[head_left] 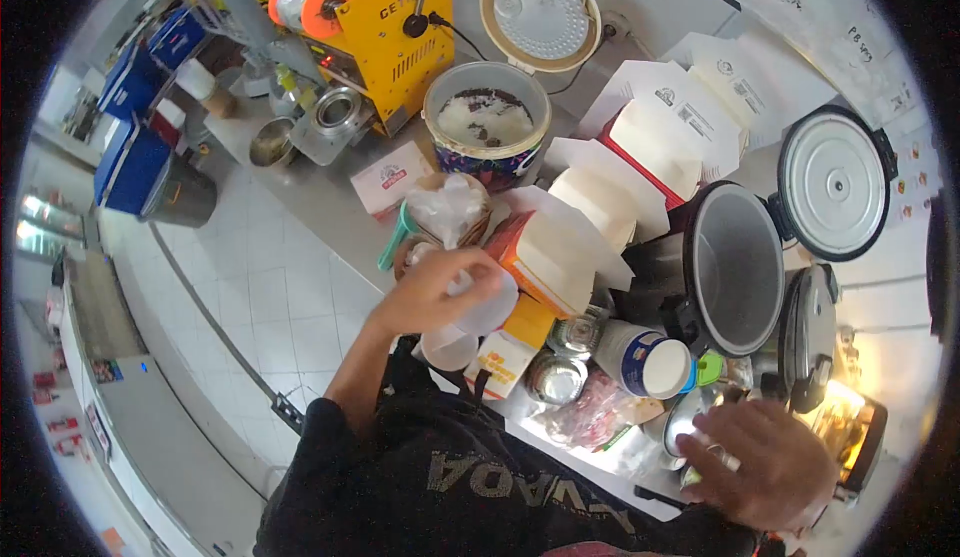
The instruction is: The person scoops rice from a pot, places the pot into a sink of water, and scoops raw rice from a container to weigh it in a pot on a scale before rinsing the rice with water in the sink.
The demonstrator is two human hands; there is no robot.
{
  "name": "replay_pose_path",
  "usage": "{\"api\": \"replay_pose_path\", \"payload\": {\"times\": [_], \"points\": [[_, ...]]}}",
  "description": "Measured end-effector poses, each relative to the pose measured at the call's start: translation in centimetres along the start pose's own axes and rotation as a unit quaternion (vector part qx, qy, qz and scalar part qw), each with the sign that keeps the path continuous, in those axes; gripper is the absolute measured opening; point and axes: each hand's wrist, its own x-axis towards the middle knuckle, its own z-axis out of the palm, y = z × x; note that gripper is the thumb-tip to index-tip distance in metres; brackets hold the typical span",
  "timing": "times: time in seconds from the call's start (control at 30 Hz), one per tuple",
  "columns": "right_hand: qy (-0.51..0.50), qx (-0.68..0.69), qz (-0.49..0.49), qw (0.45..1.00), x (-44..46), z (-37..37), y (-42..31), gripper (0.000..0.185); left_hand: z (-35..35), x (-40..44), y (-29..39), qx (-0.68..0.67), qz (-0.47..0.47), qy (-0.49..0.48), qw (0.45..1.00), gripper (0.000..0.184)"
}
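My left hand (435, 292) is over the front edge of the counter, fingers loosely curved and the thumb apart from them. It is just above a pale round plastic piece (490, 305) and a translucent cup (449, 347); I see nothing in its grip. Near it stand an orange-and-white food box (545, 262) and a small basket with a clear plastic bag (445, 209). My right hand (765, 462), slightly blurred, is open with its fingers spread. It hovers at the lower right over small containers, partly hiding them, near a white tub with a blue label (648, 359).
A rice cooker (735, 267) with a raised lid (835, 185) stands at right. Open white food boxes (650, 147) line the back, beside a patterned tub of white contents (487, 122). A yellow sealing machine (400, 42) is farther left. Tiled floor (300, 287) lies left of the counter.
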Motion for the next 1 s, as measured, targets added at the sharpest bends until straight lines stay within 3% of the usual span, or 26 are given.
{"api": "replay_pose_path", "payload": {"times": [0.07,0.1,0.2,0.27,0.4,0.47,0.6,0.7,0.73,0.8,0.9,0.93,1.0], "points": [[0.030,0.019,0.056,0.998,2.5,-0.6,0.6,0.050,-3.5,0.1,-1.2,-0.009,-0.061,0.024,0.998,0.024],[0.046,0.004,0.080,0.996,4.5,-1.0,0.8,0.049,-5.1,0.1,-1.7,-0.037,-0.143,0.003,0.989,0.024],[0.096,-0.079,0.155,0.980,10.8,-1.4,2.2,0.045,-9.4,0.6,-6.8,0.063,0.013,0.018,0.998,0.024],[0.098,-0.097,0.253,0.958,15.7,-1.8,3.2,0.045,-12.3,0.7,-10.0,0.039,-0.016,-0.020,0.999,0.026],[0.103,-0.039,0.280,0.954,25.6,-2.4,10.2,0.034,-18.5,0.3,-15.6,0.011,-0.078,-0.112,0.991,0.027],[0.096,0.066,0.245,0.962,31.1,-2.9,14.1,0.029,-22.1,-0.2,-16.5,0.045,-0.099,-0.137,0.984,0.026],[0.113,0.091,0.236,0.961,39.0,2.7,25.0,0.019,-27.6,-2.2,-19.2,-0.051,-0.129,-0.138,0.981,0.023],[0.099,0.044,0.373,0.922,42.1,7.8,31.3,0.016,-28.3,-0.4,-21.2,-0.074,-0.126,-0.060,0.987,0.021],[0.113,0.057,0.387,0.913,42.5,8.8,31.7,0.015,-27.8,0.4,-21.9,-0.071,-0.119,-0.027,0.990,0.021],[0.144,0.081,0.411,0.897,43.3,10.3,32.7,0.015,-26.1,3.2,-22.0,-0.196,-0.143,0.044,0.969,0.022],[0.225,0.094,0.405,0.881,43.4,15.6,35.6,0.019,-23.1,8.2,-23.4,-0.174,-0.112,0.094,0.974,0.028],[0.217,0.111,0.413,0.877,43.7,16.3,35.9,0.020,-22.0,9.7,-24.0,-0.156,-0.089,0.127,0.975,0.030],[0.199,0.146,0.431,0.868,43.8,17.6,35.8,0.023,-21.2,12.5,-23.9,-0.166,-0.131,0.123,0.970,0.029]]}}
